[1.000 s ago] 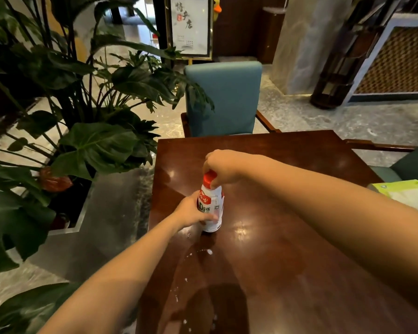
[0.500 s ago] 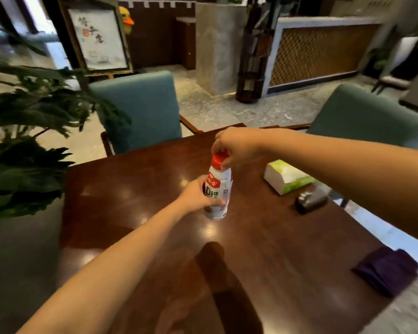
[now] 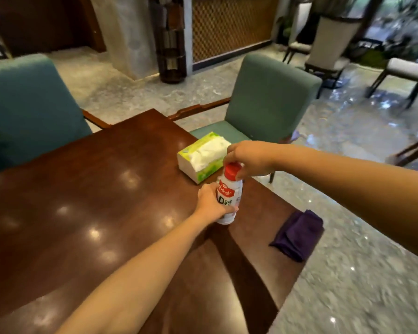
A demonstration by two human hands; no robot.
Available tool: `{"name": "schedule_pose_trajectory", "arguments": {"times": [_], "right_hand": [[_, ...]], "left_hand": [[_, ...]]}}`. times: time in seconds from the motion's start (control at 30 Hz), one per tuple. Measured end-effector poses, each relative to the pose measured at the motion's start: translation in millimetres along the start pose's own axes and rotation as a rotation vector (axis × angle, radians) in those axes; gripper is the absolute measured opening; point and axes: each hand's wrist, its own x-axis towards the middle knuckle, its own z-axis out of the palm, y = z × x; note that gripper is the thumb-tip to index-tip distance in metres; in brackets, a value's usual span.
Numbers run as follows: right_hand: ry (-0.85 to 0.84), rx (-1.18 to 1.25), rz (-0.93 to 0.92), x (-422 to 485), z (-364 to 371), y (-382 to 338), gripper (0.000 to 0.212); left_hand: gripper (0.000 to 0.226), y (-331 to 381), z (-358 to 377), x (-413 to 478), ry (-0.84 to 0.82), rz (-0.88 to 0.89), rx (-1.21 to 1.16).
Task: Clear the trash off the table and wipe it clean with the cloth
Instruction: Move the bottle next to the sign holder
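Observation:
A white drink bottle (image 3: 231, 194) with a red cap and a red-and-white label stands upright near the right edge of the dark wooden table (image 3: 87, 194). My left hand (image 3: 211, 203) wraps around its body from the left. My right hand (image 3: 249, 159) comes in from the right and grips the red cap from above. A folded purple cloth (image 3: 297, 235) lies at the table's right edge, nearer to me than the bottle.
A green-and-white tissue pack (image 3: 203, 155) lies just behind the bottle. A teal chair (image 3: 27, 109) stands at the far left and a green chair (image 3: 268, 97) at the far right. Pale chairs (image 3: 328, 49) stand further off on the marble floor.
The view has swung to the right: the plant is out of sight and the cloth and right-hand chair are in view. Both hands keep their hold on the bottle.

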Motion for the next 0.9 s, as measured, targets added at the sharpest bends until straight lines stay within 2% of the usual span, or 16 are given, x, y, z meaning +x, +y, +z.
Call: {"name": "schedule_pose_trajectory", "arguments": {"times": [0.17,0.33,0.47,0.63,0.67,0.73,0.8,0.9], "right_hand": [[-0.016,0.070,0.031,-15.1,37.0,42.3,0.040],[0.066,0.124,0.064,-17.5,53.2,73.4,0.044],[0.161,0.174,0.083,-19.2,61.8,86.1,0.047],[0.260,0.510,0.199,-37.4,91.9,101.3,0.069],[0.248,0.562,0.253,-42.5,104.9,107.3,0.070],[0.168,0.590,0.377,-53.2,137.9,118.7,0.066],[0.028,0.569,0.464,-61.7,172.3,124.5,0.062],[-0.136,0.541,0.512,-70.4,211.0,121.6,0.057]], "left_hand": [[0.051,-1.0,58.1,16.9,-0.037,-0.015,0.021],[0.069,-13.9,99.8,54.9,0.000,-0.022,0.038],[0.073,-3.6,106.4,59.3,0.049,-0.009,0.081],[0.088,8.0,106.5,29.4,0.086,-0.012,0.085],[0.086,5.0,108.0,19.6,0.121,-0.019,0.079],[0.067,-4.8,116.1,-0.2,0.158,-0.032,0.086],[0.054,-10.2,128.0,-18.2,0.039,-0.068,0.111],[0.060,-9.9,149.5,-30.5,-0.221,-0.030,0.154]]}}
